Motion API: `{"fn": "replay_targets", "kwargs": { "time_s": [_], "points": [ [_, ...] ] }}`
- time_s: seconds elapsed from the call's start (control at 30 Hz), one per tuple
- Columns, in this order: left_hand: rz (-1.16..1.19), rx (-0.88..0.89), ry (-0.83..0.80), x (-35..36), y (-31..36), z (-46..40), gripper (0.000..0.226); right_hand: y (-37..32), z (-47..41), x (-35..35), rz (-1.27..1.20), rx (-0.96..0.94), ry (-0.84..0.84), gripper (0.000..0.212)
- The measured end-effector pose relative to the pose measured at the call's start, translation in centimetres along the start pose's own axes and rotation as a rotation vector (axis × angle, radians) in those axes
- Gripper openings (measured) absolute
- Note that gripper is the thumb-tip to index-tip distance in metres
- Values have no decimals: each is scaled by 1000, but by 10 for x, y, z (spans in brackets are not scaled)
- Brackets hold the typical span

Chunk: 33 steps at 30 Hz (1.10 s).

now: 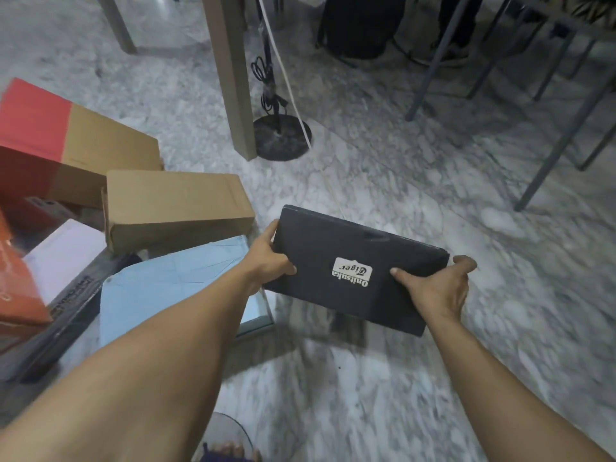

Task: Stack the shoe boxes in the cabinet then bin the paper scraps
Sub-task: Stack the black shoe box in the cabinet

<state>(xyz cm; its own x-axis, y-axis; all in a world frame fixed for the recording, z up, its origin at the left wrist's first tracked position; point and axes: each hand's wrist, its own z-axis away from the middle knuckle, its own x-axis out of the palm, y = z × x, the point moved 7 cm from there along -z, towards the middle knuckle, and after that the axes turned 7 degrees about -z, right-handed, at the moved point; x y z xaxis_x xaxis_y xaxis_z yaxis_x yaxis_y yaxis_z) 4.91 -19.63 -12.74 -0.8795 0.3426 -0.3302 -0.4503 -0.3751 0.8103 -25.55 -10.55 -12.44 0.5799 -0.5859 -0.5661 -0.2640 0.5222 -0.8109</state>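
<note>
A black shoe box [333, 248] with a white label on its lid hangs above the marble floor, tilted. My left hand [270, 258] grips its left end and my right hand [436, 288] grips its right end. To the left, other boxes lie in a loose pile on the floor: a light blue box [173, 281], a plain brown cardboard box [176, 205], a red and brown box [66, 141], an orange box [16, 281] and a white box [63, 258]. No cabinet, bin or paper scraps show in the view.
A beige table leg [233, 78] stands behind the pile beside a black round stand base [281, 138] with cables. Grey metal chair legs [563, 135] cross the right side. A dark bag [360, 25] sits at the back. Marble floor [400, 378] stretches in front of me.
</note>
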Motion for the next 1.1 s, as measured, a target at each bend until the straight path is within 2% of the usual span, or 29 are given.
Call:
{"fn": "replay_targets", "kwargs": {
  "time_s": [0.13,0.23,0.27,0.33,0.47,0.6,0.73,0.87,0.93,1.1],
  "points": [
    [40,59,87,-10,16,7,99,-19,-3,-10,-90,-59,46,77],
    [78,80,170,-27,19,10,66,-38,-4,-13,-134,-169,-27,66],
    [94,93,179,-32,19,12,65,-45,-3,-12,-154,-199,-92,67],
    [107,116,177,-40,21,15,77,-57,1,-7,-175,-262,-246,76],
    [29,159,166,-56,38,28,103,-75,12,0,0,-389,-425,109],
    [-54,213,121,-74,56,46,92,-86,22,4,130,-435,-536,128],
    [-106,251,163,-103,63,66,90,-111,37,8,55,-514,-538,118],
    [-64,285,252,-147,62,95,92,-147,59,19,-53,-552,-569,117],
    [-61,301,319,-171,61,114,97,-168,72,30,-106,-585,-620,107],
    [-31,291,520,-233,41,174,84,-219,121,63,-137,-702,-724,108]
  ]
}}
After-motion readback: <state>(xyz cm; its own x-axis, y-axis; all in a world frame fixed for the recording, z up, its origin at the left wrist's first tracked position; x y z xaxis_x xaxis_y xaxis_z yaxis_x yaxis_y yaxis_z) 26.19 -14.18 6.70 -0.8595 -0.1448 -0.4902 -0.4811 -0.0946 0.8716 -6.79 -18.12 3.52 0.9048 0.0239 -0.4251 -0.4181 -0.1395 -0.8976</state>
